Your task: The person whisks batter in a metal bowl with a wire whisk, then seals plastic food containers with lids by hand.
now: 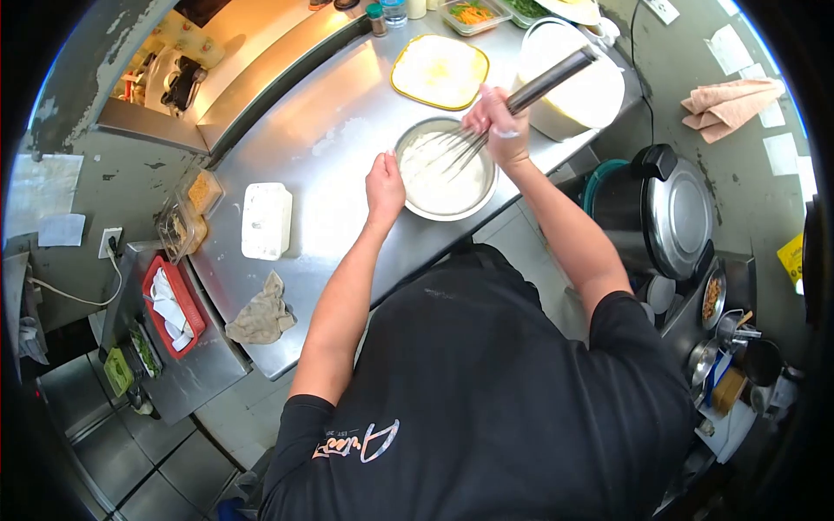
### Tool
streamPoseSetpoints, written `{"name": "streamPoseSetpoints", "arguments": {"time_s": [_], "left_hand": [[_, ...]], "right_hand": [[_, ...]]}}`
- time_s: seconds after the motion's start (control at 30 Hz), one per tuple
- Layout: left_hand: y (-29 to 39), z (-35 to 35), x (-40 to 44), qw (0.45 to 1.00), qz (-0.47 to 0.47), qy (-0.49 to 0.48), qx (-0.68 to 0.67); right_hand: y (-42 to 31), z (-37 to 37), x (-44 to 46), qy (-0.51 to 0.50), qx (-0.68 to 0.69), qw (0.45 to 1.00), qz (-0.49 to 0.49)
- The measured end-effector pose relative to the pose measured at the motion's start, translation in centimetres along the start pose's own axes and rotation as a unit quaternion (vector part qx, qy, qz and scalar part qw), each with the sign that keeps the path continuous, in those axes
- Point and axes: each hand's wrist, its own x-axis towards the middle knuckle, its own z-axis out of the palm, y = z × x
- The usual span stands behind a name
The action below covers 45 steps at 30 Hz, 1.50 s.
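Observation:
A round metal bowl (449, 214) holding a white, creamy mixture (426, 181) stands on the steel counter near its front edge. My left hand (384, 187) grips the bowl's left rim, thumb up along the side. In my right hand (502, 128) is a large whisk (553, 80), held low on its thick metal handle. Its handle slants up to the right, and the wires reach down into the mixture. Just behind the bowl lies a yellow-rimmed container (440, 71) with pale contents. A big white bucket (569, 100) stands to the right of my right hand.
On the counter's left are a white tub (266, 221), a crumpled grey cloth (261, 310) and clear food containers (181, 227). Shredded vegetables sit in a container (472, 14) at the back. A large lidded pot (678, 213) stands at right; a red basket (176, 308) is at lower left.

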Motion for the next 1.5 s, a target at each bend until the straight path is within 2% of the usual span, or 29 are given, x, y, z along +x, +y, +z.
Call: {"name": "streamPoseSetpoints", "arguments": {"time_s": [0.03,0.13,0.17,0.27,0.3,0.33,0.4,0.43,0.53,0.6,0.67,0.77,0.8,0.87,0.97,1.07,1.1,1.2,1.27,1.33,1.4,1.47,1.5], "left_hand": [[-0.1,0.1,-0.1,1.000,0.010,0.005,0.014],[-0.3,-0.1,0.2,0.999,0.029,0.014,0.035],[-0.3,0.1,0.4,0.999,0.023,0.012,0.026],[-0.4,-0.1,0.0,1.000,0.011,-0.004,0.029],[-0.2,-0.1,0.3,0.999,0.013,-0.009,0.033],[-0.1,-0.1,0.4,0.999,0.026,-0.002,0.036],[-0.2,0.4,0.3,0.998,0.047,0.012,0.038],[-0.4,0.4,-0.1,0.999,0.038,0.009,0.034],[-0.2,0.4,0.6,0.999,0.032,0.009,0.026],[-0.1,0.7,0.5,0.999,0.032,0.008,0.027],[-0.1,0.5,0.1,0.999,0.023,-0.002,0.029],[0.0,0.8,0.7,0.999,0.036,0.010,0.031],[-0.1,1.1,0.6,0.999,0.040,0.013,0.030],[0.0,1.1,0.2,0.999,0.031,0.005,0.031],[-0.1,0.8,1.2,0.999,0.043,0.011,0.019],[-0.5,1.3,0.7,0.999,0.037,0.003,0.004],[-0.2,0.9,0.7,0.999,0.031,-0.003,0.009],[0.0,0.8,1.3,0.998,0.047,-0.007,0.040],[0.4,1.3,0.9,0.998,0.051,-0.001,0.027],[0.4,1.3,0.8,0.999,0.037,-0.013,0.030],[0.7,1.1,1.1,0.999,0.031,-0.017,0.033],[0.8,1.5,0.7,0.999,0.023,-0.018,0.031],[0.8,1.4,0.6,0.999,0.016,-0.025,0.026]], "right_hand": [[-0.5,-0.4,-0.4,-0.072,0.005,0.995,0.068],[-2.1,-0.3,0.8,0.007,-0.051,0.999,0.009],[-0.9,-0.5,0.9,0.032,-0.022,0.998,-0.048],[-1.1,-1.0,-0.6,-0.098,-0.014,0.991,0.091],[-2.3,-0.5,-0.4,-0.071,-0.076,0.990,0.095],[-2.0,-0.5,0.5,-0.040,-0.085,0.995,0.025],[-0.6,0.0,0.8,0.019,0.001,0.999,-0.047],[-0.2,-0.1,0.0,-0.026,0.024,0.999,-0.023],[-3.0,0.1,-0.3,-0.061,-0.125,0.988,0.073],[-1.6,-0.1,0.7,0.006,-0.037,0.999,-0.025],[-0.9,-1.0,-0.4,-0.062,-0.015,0.997,0.039],[-2.9,-0.8,0.5,-0.014,-0.091,0.996,0.014],[-1.8,-1.2,0.9,0.015,-0.055,0.998,-0.037],[-0.4,-1.3,-0.4,-0.011,-0.005,1.000,-0.003],[-2.5,-1.1,-0.1,0.017,-0.099,0.995,0.023],[-0.2,-1.0,-0.5,0.039,-0.027,0.998,-0.047],[-0.6,-1.1,-1.3,-0.041,-0.014,0.999,0.006],[-2.9,-0.9,0.0,-0.017,-0.123,0.992,-0.015],[-1.3,-0.5,0.4,0.033,-0.016,0.997,-0.066],[-1.7,-0.7,-0.8,-0.079,-0.011,0.996,0.037],[-3.4,-0.4,-0.3,-0.051,-0.109,0.990,0.066],[-2.0,-0.6,0.8,0.016,-0.058,0.997,-0.051],[-1.4,-0.9,0.3,-0.014,-0.032,0.999,-0.023]]}}
